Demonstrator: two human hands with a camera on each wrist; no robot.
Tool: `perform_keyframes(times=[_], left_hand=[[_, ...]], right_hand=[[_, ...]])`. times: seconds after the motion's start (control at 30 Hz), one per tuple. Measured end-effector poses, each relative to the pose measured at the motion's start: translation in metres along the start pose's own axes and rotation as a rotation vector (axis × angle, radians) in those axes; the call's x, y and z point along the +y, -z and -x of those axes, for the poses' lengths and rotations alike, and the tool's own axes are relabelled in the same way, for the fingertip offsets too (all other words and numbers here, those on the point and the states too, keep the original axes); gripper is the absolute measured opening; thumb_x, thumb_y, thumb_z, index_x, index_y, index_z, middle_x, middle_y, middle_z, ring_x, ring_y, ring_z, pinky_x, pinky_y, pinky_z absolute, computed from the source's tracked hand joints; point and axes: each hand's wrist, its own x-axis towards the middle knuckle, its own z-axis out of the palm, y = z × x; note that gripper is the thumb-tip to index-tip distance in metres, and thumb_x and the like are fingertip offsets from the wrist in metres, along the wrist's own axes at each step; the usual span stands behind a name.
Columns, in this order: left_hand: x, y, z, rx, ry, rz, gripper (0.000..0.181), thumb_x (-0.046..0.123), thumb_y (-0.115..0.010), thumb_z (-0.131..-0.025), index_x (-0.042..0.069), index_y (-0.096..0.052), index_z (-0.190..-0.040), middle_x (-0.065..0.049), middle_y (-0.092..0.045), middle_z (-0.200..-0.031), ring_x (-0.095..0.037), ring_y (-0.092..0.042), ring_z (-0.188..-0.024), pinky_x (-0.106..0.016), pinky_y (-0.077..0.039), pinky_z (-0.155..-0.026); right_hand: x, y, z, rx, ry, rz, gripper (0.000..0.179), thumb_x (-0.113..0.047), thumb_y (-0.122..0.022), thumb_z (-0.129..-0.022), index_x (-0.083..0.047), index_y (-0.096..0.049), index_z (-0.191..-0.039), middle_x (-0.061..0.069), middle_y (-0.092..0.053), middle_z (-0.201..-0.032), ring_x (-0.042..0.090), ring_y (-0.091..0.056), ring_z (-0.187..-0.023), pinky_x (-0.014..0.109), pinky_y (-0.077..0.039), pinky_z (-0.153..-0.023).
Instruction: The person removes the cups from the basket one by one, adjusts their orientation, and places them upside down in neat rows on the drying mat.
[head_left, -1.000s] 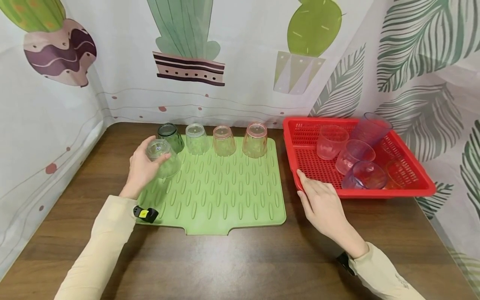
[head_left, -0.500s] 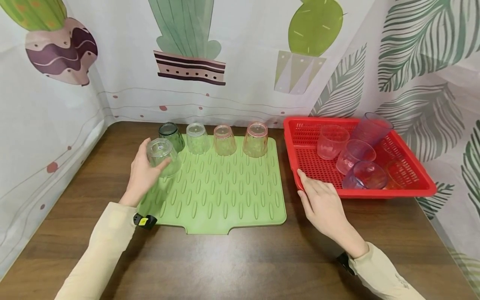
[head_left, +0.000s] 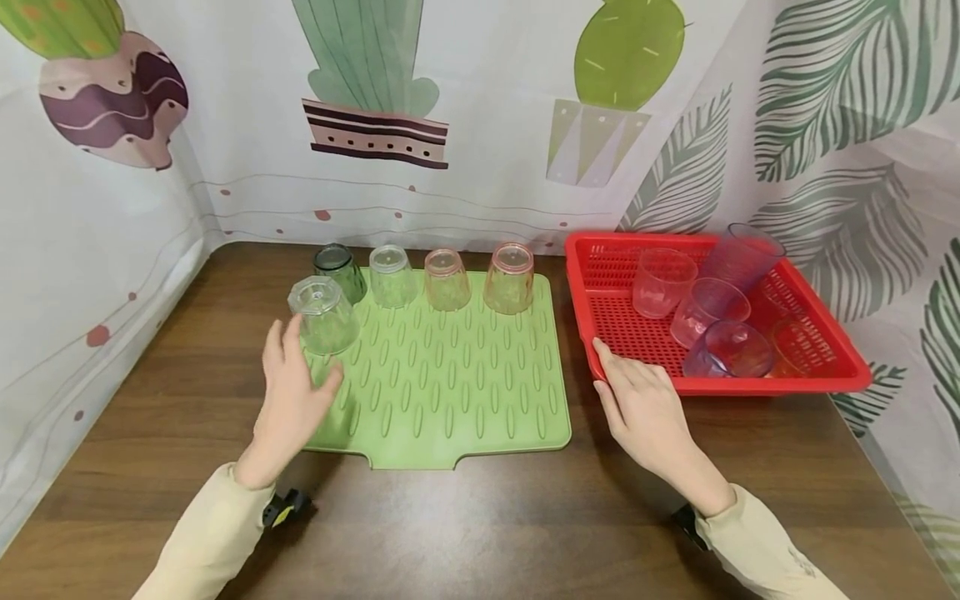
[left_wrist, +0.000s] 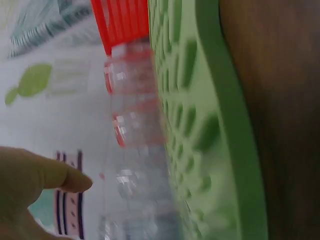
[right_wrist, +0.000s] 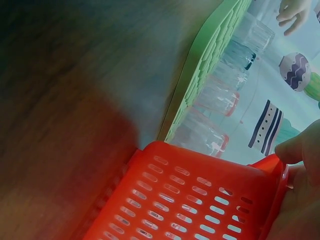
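Observation:
My left hand [head_left: 288, 400] has spread fingers and holds nothing. It is just in front of a clear glass [head_left: 326, 317] that stands upside down at the left edge of the green drying mat [head_left: 450, 383]. Behind that glass is a dark green one [head_left: 341, 273], also upside down. In the left wrist view the thumb [left_wrist: 70, 180] sticks out, apart from the glasses. My right hand [head_left: 648, 412] grips the near left corner of the red plastic basket [head_left: 750, 386]; in the right wrist view the thumb and fingers lie about its rim [right_wrist: 282, 185].
Along the mat's back edge stand another clear glass [head_left: 393, 279] and two pink-tinted glasses [head_left: 448, 282], all upside down. Inside the basket are several tumblers, among them a tall purple one [head_left: 738, 258]. A patterned cloth [head_left: 495, 167] hangs behind the brown table [head_left: 465, 533].
My left hand has let go of the clear glass and drawn back toward me. The glass stays on the mat. The right hand and the basket have not moved.

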Motion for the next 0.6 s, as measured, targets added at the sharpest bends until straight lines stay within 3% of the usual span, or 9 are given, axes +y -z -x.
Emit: perform_keyframes(times=[0.17, 0.43, 0.6], left_hand=[[0.010, -0.006, 0.024, -0.151, -0.099, -0.064, 0.076, 0.006, -0.065, -0.086, -0.006, -0.022, -0.147, -0.040, -0.010, -0.150, -0.057, -0.013, -0.139, -0.072, -0.019, -0.109], [0.015, -0.013, 0.049, -0.411, -0.250, -0.233, 0.070, 0.016, -0.068, -0.088, -0.006, -0.032, -0.145, -0.041, -0.023, -0.147, -0.057, -0.021, -0.137, -0.070, -0.025, -0.108], [0.014, -0.012, 0.059, -0.576, -0.277, -0.292, 0.073, 0.030, -0.065, -0.092, -0.002, -0.031, -0.149, -0.038, -0.018, -0.152, -0.057, -0.015, -0.141, -0.068, -0.024, -0.110]], right_hand=[[-0.001, 0.000, -0.001, -0.001, 0.004, -0.003, 0.052, -0.018, -0.062, -0.090, -0.003, -0.052, -0.138, 0.018, -0.068, -0.117, 0.034, -0.063, -0.104, 0.044, -0.044, -0.079], [-0.001, 0.002, -0.001, -0.031, 0.000, -0.011, 0.052, -0.018, -0.062, -0.091, -0.003, -0.050, -0.139, 0.018, -0.066, -0.121, 0.033, -0.063, -0.106, 0.044, -0.043, -0.082], [0.001, 0.009, -0.004, -0.086, -0.032, -0.079, 0.049, -0.017, -0.058, -0.094, -0.002, -0.049, -0.141, 0.019, -0.064, -0.126, 0.034, -0.062, -0.111, 0.047, -0.045, -0.088]])
